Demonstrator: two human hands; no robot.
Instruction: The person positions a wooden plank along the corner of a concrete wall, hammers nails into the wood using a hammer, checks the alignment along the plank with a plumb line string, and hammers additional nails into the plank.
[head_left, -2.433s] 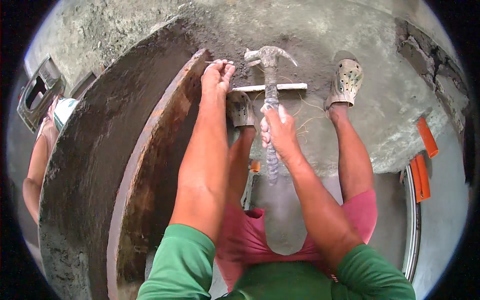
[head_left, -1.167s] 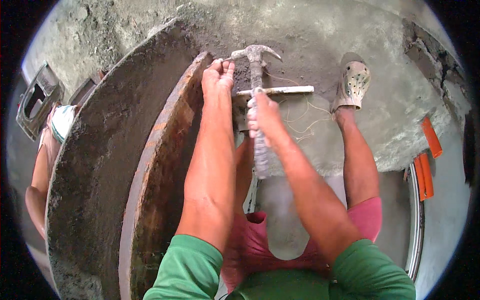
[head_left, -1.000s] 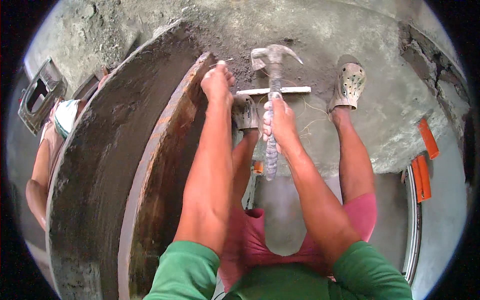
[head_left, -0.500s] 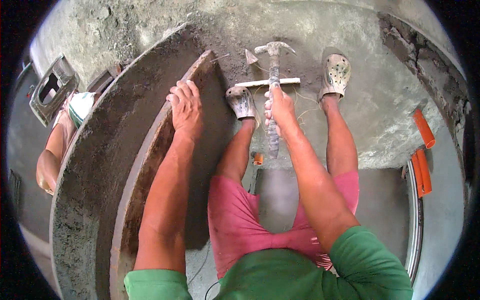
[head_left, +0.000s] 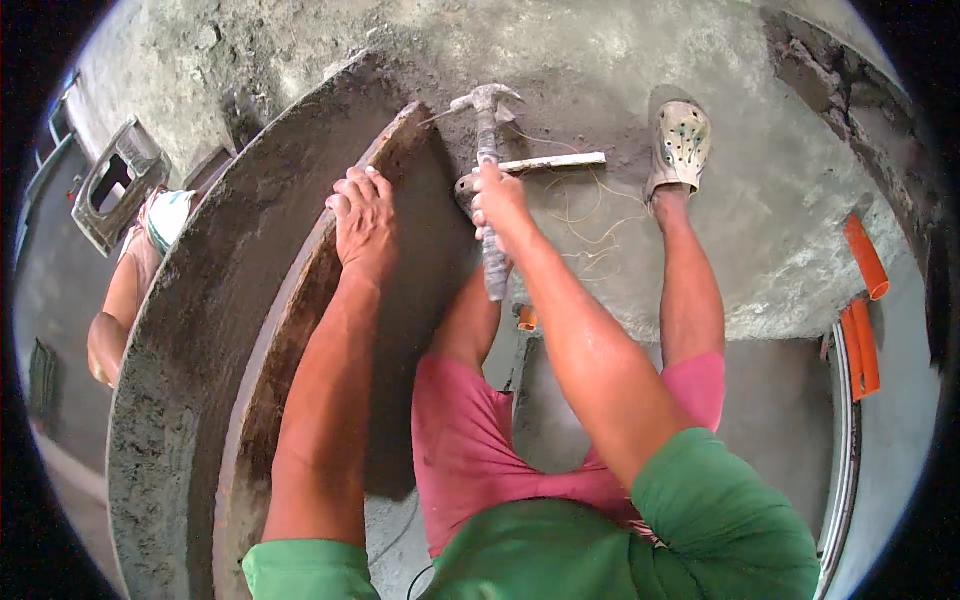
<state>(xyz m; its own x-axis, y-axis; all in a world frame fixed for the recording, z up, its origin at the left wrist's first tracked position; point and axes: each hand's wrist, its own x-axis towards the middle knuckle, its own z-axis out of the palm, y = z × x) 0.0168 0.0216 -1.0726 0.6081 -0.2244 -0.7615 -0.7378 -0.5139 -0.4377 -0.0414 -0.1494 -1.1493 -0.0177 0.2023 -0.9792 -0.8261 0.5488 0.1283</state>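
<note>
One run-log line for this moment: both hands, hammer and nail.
left hand: over edge of board; right hand: gripping hammer by handle; nail: jutting from board's far end; hammer head: near nail, contact unclear

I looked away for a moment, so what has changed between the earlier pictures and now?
The left hand let go of the nail, moved back toward the person and now rests on the board's edge. The hammer moved left, its head now at or close to the nail's end. The right hand still grips the hammer; the white strip stayed put.
</note>
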